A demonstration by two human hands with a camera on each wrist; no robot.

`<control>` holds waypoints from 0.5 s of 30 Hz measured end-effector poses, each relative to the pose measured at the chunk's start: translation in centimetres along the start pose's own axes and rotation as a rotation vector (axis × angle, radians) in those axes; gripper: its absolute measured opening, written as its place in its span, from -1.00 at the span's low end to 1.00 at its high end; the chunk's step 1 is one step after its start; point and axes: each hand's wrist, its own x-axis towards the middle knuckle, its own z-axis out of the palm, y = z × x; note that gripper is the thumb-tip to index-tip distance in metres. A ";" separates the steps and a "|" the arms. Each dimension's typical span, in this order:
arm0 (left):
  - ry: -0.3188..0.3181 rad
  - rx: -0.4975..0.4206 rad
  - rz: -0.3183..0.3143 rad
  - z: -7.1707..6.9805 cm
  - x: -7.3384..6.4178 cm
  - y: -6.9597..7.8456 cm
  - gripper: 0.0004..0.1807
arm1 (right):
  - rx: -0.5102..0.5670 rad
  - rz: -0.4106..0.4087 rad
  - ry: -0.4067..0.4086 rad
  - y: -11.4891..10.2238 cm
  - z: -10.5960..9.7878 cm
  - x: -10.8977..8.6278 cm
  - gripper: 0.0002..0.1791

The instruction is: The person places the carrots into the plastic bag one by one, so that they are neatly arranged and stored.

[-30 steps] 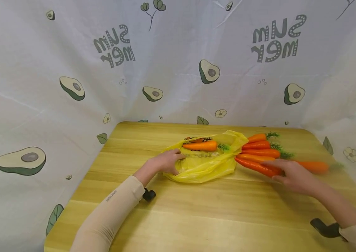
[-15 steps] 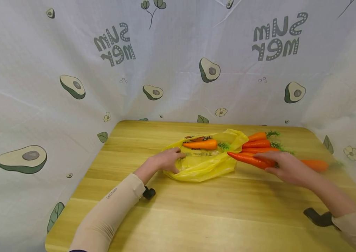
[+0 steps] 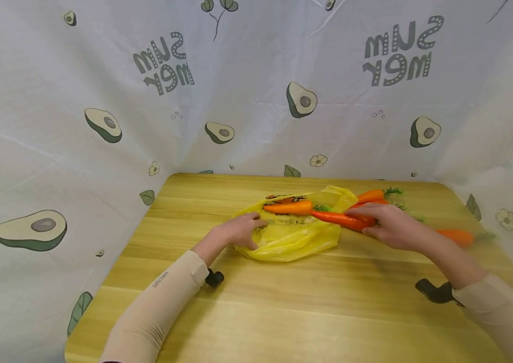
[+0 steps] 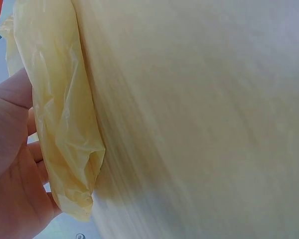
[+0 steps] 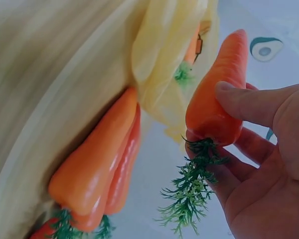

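Observation:
A yellow plastic bag [image 3: 292, 244] lies on the table with its mouth spread open. My left hand [image 3: 240, 229] holds the bag at its left side; in the left wrist view the ends of its thumb and fingers pass behind the plastic [image 4: 65, 114]. One orange carrot [image 3: 290, 207] with a green top lies in the bag. My right hand [image 3: 394, 227] grips a red-orange carrot [image 5: 219, 94] near its thick end, thumb on one side and fingers behind. In the head view this carrot's tip points left, over the bag's right side.
Several more carrots [image 5: 97, 159] lie to the right of the bag, partly hidden by the right hand in the head view. A single carrot [image 3: 456, 237] lies farther right on the wooden table [image 3: 283, 312]. A white curtain [image 3: 256, 91] with avocado prints surrounds the table.
My right hand has lifted the carrot from the pile and moved it left, bringing its tip over the bag. The left hand and the bag have stayed nearly still.

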 end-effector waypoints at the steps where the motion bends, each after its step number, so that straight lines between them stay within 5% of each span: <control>1: 0.001 0.001 0.000 0.0 0.0 0.0 -0.14 | 0.002 -0.001 0.004 -0.1 0.0 0.2 -0.40; 15: -0.001 -0.014 -0.007 0.0 -0.1 0.3 -0.15 | 0.041 -0.008 -0.030 -1.3 0.5 3.4 -0.41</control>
